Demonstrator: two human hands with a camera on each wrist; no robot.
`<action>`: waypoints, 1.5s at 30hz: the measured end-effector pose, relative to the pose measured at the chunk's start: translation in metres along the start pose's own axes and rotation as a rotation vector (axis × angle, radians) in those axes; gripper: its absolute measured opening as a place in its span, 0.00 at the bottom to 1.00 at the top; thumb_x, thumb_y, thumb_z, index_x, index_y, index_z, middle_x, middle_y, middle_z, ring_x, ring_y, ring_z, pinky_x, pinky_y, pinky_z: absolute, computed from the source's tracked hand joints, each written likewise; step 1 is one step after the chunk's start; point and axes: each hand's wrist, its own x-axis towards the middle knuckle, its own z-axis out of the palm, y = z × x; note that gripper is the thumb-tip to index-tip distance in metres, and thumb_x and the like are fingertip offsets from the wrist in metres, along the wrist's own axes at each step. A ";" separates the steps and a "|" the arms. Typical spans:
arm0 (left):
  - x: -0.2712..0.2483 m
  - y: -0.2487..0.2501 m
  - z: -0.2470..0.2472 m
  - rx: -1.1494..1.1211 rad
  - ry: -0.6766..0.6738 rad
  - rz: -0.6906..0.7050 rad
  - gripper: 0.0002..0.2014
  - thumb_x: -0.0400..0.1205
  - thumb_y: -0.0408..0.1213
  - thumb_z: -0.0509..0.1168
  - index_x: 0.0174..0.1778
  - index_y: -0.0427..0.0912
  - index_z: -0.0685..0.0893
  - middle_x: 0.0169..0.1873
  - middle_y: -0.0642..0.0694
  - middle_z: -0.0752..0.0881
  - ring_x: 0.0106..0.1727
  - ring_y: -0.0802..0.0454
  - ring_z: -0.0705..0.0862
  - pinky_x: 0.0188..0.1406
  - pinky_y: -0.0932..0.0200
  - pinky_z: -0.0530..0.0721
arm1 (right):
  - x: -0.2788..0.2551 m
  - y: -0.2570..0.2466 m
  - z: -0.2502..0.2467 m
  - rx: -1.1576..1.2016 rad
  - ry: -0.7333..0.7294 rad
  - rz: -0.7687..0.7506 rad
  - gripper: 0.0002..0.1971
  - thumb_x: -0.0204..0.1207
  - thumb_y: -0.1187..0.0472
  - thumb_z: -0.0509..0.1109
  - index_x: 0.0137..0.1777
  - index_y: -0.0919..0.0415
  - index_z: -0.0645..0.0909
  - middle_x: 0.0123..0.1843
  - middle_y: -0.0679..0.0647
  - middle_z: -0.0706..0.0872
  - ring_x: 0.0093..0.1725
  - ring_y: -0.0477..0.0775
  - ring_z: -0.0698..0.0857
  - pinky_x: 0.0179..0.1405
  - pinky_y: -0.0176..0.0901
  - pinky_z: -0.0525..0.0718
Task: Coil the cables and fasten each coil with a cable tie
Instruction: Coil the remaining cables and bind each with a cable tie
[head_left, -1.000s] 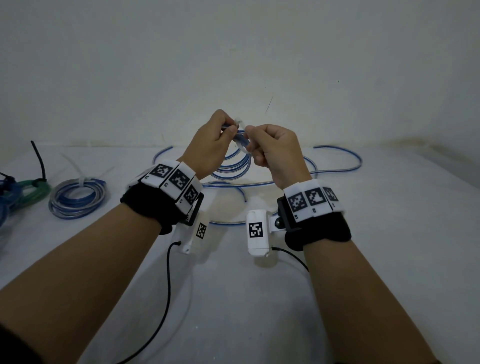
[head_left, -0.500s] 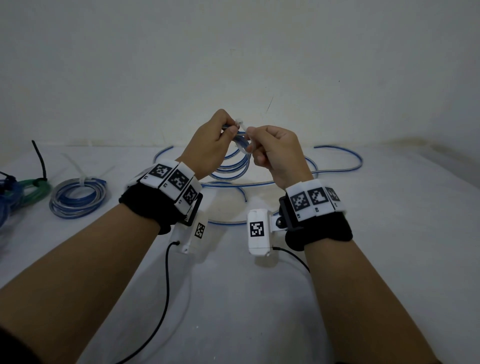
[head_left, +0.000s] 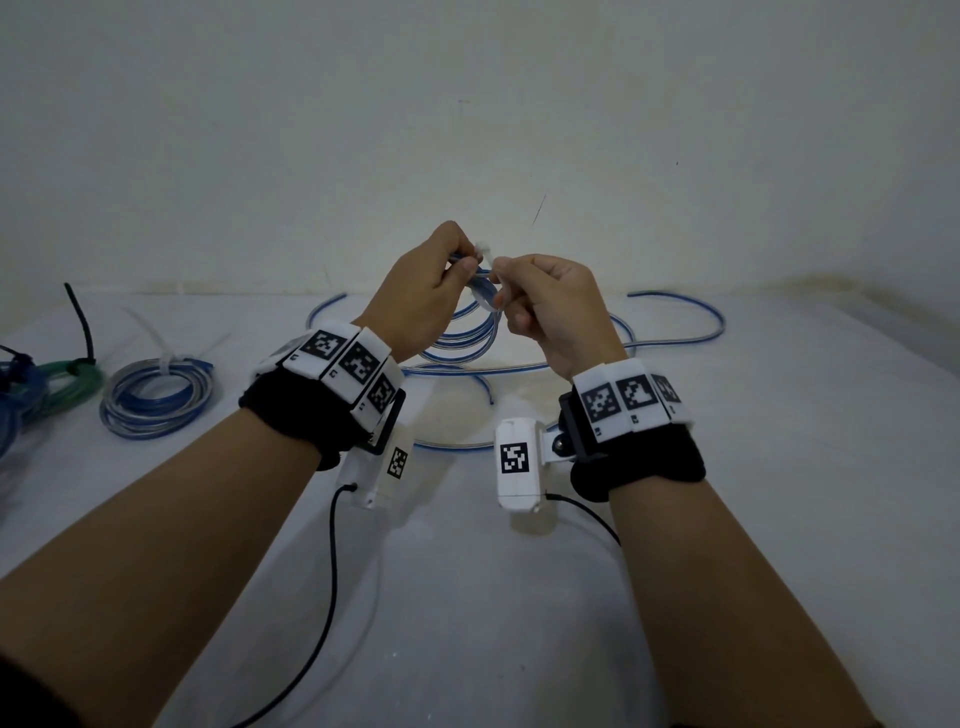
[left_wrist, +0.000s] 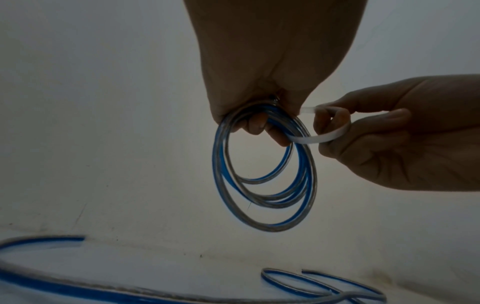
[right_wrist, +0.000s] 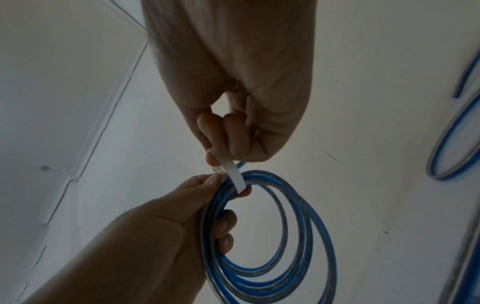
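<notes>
Above the table (head_left: 779, 467), both hands loop a cable tie (left_wrist: 322, 135) round the blue coil (left_wrist: 262, 185).

Head view looks forward and down over both forearms; each wrist view looks up close along its hand; all share the blue coil (head_left: 470, 332) at frame centre.

Both hands raised close together, left hand (head_left: 423, 291) and right hand (head_left: 556, 306) fingers curled, pinching.
</notes>
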 end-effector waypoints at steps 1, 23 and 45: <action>0.000 0.000 0.000 0.016 -0.001 0.015 0.08 0.86 0.34 0.54 0.52 0.34 0.74 0.46 0.47 0.82 0.37 0.52 0.77 0.37 0.67 0.71 | 0.000 -0.001 0.000 0.004 -0.002 0.006 0.11 0.79 0.68 0.65 0.35 0.68 0.80 0.24 0.56 0.78 0.17 0.46 0.66 0.17 0.33 0.67; -0.005 0.011 0.000 0.165 -0.134 0.118 0.06 0.85 0.33 0.54 0.49 0.38 0.76 0.42 0.49 0.85 0.43 0.49 0.79 0.43 0.57 0.71 | 0.004 -0.005 -0.009 0.066 0.032 0.164 0.05 0.77 0.67 0.68 0.39 0.62 0.79 0.37 0.56 0.79 0.18 0.43 0.65 0.16 0.32 0.60; -0.028 0.025 -0.018 0.022 -0.178 0.094 0.06 0.86 0.33 0.52 0.46 0.40 0.72 0.38 0.46 0.82 0.35 0.56 0.75 0.32 0.74 0.69 | -0.016 -0.036 0.000 -0.342 -0.057 0.201 0.07 0.78 0.60 0.68 0.40 0.61 0.82 0.37 0.53 0.84 0.26 0.46 0.73 0.26 0.36 0.70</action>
